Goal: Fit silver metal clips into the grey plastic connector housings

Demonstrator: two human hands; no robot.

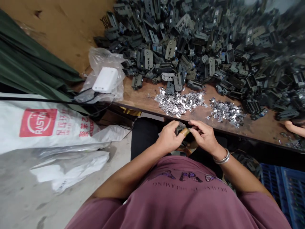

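By the wooden bench (137, 98), the left hand (169, 137) pinches a dark part (180, 127) — right hand (205, 136) curled, grip unclear.

here comes the left forearm (130, 167), slanting up and inward from a bent elbow, and the left hand (168, 136) sits curled at its end, thumb pointing across! over on the other side, the right forearm (245, 175) angles in to mirror it, the right hand (206, 136) with thumb and fingers bent forward, and the two hands' fingertips are close together!
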